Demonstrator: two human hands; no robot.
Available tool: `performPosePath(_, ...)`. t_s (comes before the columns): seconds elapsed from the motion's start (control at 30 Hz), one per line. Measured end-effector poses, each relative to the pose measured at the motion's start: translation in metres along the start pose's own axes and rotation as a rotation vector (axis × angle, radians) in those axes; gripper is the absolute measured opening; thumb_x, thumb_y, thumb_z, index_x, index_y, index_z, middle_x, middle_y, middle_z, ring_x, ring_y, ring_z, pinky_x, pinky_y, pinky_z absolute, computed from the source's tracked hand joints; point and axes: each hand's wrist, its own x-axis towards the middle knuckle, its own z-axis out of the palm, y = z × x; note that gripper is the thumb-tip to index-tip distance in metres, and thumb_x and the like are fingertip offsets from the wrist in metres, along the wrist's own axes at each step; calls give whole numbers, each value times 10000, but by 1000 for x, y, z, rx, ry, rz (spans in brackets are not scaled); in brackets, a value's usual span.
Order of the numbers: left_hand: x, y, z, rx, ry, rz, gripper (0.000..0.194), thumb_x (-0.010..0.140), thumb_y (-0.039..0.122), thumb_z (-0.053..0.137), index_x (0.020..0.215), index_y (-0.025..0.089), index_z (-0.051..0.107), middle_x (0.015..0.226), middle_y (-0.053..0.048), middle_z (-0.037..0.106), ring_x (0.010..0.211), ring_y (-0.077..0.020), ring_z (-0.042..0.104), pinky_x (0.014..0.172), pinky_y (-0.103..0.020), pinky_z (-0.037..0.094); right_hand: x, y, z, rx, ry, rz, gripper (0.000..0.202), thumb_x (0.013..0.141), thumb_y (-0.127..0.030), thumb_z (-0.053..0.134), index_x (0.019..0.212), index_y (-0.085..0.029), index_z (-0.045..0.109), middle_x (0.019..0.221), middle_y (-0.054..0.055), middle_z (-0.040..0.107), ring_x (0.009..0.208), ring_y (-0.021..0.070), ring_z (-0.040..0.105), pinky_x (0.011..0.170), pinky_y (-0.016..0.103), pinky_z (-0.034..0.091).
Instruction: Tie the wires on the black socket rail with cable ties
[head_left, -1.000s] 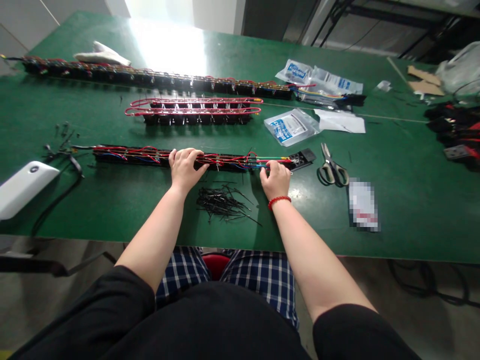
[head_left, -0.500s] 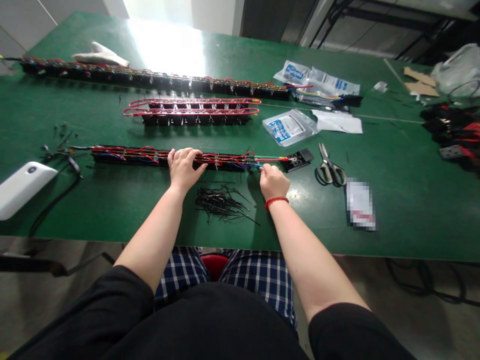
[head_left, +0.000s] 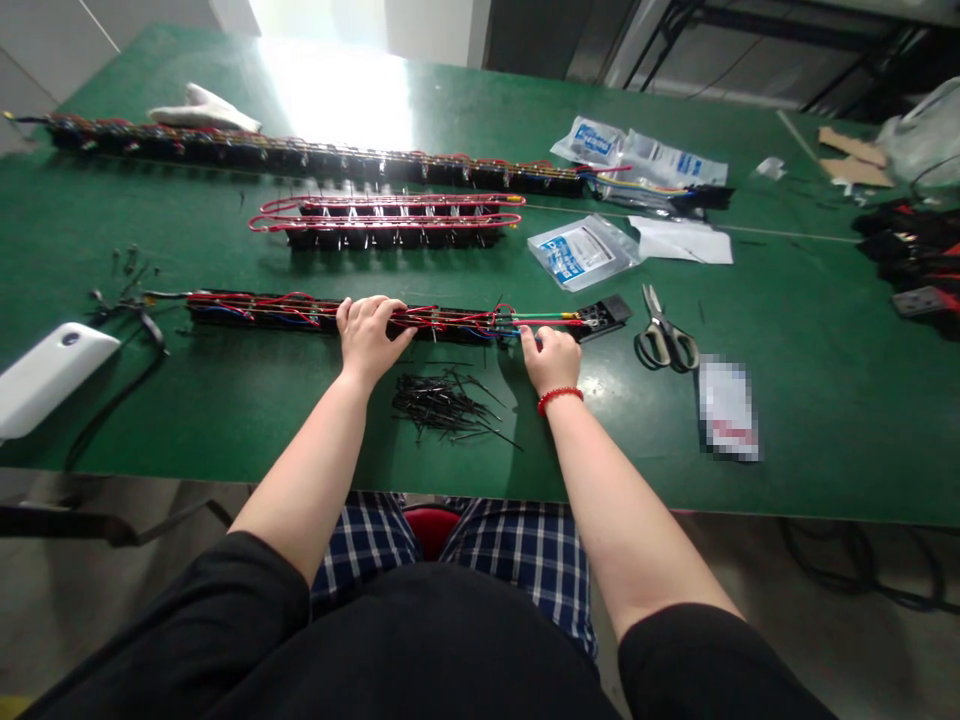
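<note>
A long black strip (head_left: 262,312) with red, blue and other wires along it lies across the table before me. My left hand (head_left: 371,335) rests over its middle, fingers on the far side and thumb on the near side, gripping it. At the strip's right end, my right hand (head_left: 553,360), with a red bead bracelet, is closed in a pinch on a blue wire (head_left: 512,332). Green and red wires run past that hand to a black connector (head_left: 606,316). A pile of black cable ties (head_left: 442,402) lies on the near side, between my forearms.
Scissors (head_left: 661,335) lie right of the connector, beside a blurred packet (head_left: 727,408). Beyond are a shorter wired strip (head_left: 397,222), a longer one (head_left: 315,157) and plastic bags (head_left: 581,252). A white device (head_left: 56,378) lies at left on the green table (head_left: 810,400).
My right hand has shifted slightly to the right along the wires, and more of the connector's far part shows. My left hand stays on the strip. The view has moved a little.
</note>
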Motion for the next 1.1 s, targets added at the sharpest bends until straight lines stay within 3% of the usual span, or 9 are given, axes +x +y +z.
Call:
performPosePath(0.27, -1, -2, 1, 5, 10, 14, 277, 833, 449, 707, 1075, 325, 650, 1225, -23, 663, 1253, -279, 531, 1218, -516, 196, 4, 13, 4, 101, -12, -60, 591, 989, -646, 338, 582, -229, 437, 611, 35, 555, 663, 193, 489, 630, 314, 258)
performPosePath(0.43, 0, -2, 1, -6, 9, 15, 271, 835, 448, 699, 1069, 320, 651, 1221, -28, 661, 1255, -286, 528, 1221, -529, 189, 1, 11, 3, 170, 33, -25, 544, 987, -612, 365, 610, -228, 449, 642, 28, 565, 660, 184, 496, 631, 303, 286)
performPosePath(0.5, 0, -2, 0, -4, 8, 17, 273, 836, 450, 698, 1070, 319, 651, 1217, -27, 664, 1251, -283, 531, 1221, -525, 191, 0, 10, 4, 227, 95, -22, 460, 985, -559, 399, 686, -226, 504, 705, 29, 599, 700, 187, 528, 672, 297, 338)
performPosePath(0.6, 0, -1, 0, 1, 10, 19, 271, 832, 450, 703, 1064, 320, 650, 1218, -23, 664, 1246, -281, 536, 1219, -521, 197, -1, 10, 6, 376, 189, 35, 291, 950, -494, 487, 975, -216, 569, 780, 12, 619, 705, 181, 560, 707, 295, 406)
performPosePath(0.7, 0, 0, -1, -2, 4, 14, 269, 826, 438, 707, 1060, 319, 649, 1219, -24, 664, 1248, -285, 534, 1221, -523, 192, 0, 12, 7, 474, 192, 73, 341, 935, -444, 516, 1175, -202, 542, 788, 4, 626, 697, 183, 576, 717, 302, 441)
performPosePath(0.87, 0, 0, -1, -18, -12, 0, 279, 829, 431, 696, 1079, 316, 647, 1230, -32, 660, 1264, -283, 526, 1232, -520, 170, 0, 10, 4, 255, 199, 16, 295, 956, -439, 469, 964, -211, 656, 816, 63, 618, 851, 241, 561, 849, 380, 432)
performPosePath(0.97, 0, 0, -1, -14, -9, 1, 282, 829, 440, 701, 1080, 320, 648, 1237, -29, 660, 1264, -277, 527, 1231, -514, 173, -3, 5, 1, 70, 265, 60, 315, 944, -458, 486, 946, -210, 680, 958, 114, 604, 993, 291, 519, 900, 445, 393)
performPosePath(1.1, 0, 0, -1, -11, -9, -2, 281, 826, 435, 709, 1075, 321, 648, 1231, -25, 663, 1264, -277, 526, 1233, -513, 171, -6, 1, 1, 3, 274, 31, 304, 959, -426, 453, 961, -203, 659, 1092, 135, 600, 1114, 308, 487, 988, 481, 337)
